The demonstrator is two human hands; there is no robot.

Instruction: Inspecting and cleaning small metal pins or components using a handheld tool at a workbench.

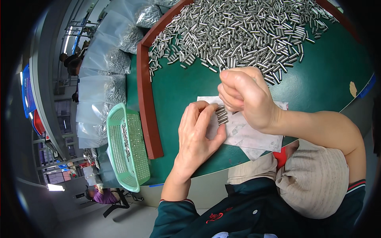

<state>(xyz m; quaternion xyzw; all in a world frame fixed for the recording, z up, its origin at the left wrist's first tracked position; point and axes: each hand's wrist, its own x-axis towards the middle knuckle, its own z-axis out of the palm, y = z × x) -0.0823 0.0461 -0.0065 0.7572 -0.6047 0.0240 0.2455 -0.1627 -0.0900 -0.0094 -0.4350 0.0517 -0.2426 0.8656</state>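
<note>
A short row of small shiny metal pins lies side by side between the thumb and fingers of my left hand, which is closed around its ends. Beneath is a smudged white cloth on the green tabletop. My right hand is curled into a fist just above and to the right of the row, near the front of a large pile of loose pins. Whatever its fingers hold is hidden from view.
A red-brown wooden rail borders the work area on the left. Beyond it stand a light green plastic basket with some pins inside and several clear bags of metal parts. Farther left, a person in purple sits.
</note>
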